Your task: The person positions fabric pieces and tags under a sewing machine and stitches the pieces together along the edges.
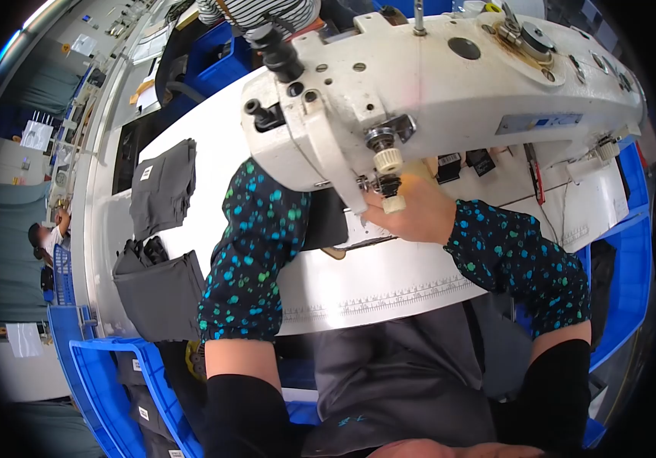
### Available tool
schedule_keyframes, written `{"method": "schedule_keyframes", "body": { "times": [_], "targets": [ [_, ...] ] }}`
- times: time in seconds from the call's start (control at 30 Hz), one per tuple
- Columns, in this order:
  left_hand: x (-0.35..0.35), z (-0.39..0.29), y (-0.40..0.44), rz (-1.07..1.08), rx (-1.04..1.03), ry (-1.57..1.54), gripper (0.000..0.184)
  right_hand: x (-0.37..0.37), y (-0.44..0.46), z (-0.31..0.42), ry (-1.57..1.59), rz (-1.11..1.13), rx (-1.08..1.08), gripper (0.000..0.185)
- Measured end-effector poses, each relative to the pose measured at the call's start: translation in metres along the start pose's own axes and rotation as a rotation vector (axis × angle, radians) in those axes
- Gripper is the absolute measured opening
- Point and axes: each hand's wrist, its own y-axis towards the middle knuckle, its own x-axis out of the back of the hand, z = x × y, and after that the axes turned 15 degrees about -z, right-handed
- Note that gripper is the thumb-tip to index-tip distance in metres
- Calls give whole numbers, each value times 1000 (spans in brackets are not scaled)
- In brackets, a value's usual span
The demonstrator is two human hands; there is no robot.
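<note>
A white sewing machine (435, 84) spans the upper part of the view. My left forearm, in a dark sleeve cover with blue and green spots (255, 244), reaches under the machine's head, which hides my left hand. A piece of dark grey cloth (326, 221) lies beside that sleeve, under the machine head. My right hand (423, 210) is by the needle area, behind the thread tension knobs (389, 160). Its fingers are bent and pressed together, close to the cloth; their tips are partly covered, so what they hold cannot be made out.
Stacks of dark grey cloth pieces (164, 187) and folded cloth (160, 294) lie left on the white table. A printed ruler (381, 298) runs along its front edge. Small black labels (481, 162) and a red-black tool (534, 174) lie behind my right hand. Blue crates (84, 359) stand around.
</note>
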Motion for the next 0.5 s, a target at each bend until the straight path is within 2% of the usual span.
{"method": "schedule_keyframes", "body": {
  "times": [0.13,0.2,0.23,0.3,0.33,0.5],
  "targets": [
    [54,-21,-38,-54,-171,-25,24,16,5,9,66,22,-164,9],
    [89,-44,-57,-31,-106,-250,24,21,5,11,126,32,-250,15],
    [104,-58,-62,-18,14,-437,25,21,4,12,128,32,-244,15],
    [116,-65,-65,112,4,-441,20,18,2,13,132,-11,-233,18],
    [117,-64,-68,107,11,-440,20,18,1,13,135,-6,-226,18],
    [116,-56,-68,313,-123,-208,24,19,0,14,76,31,-247,23]
  ]
}}
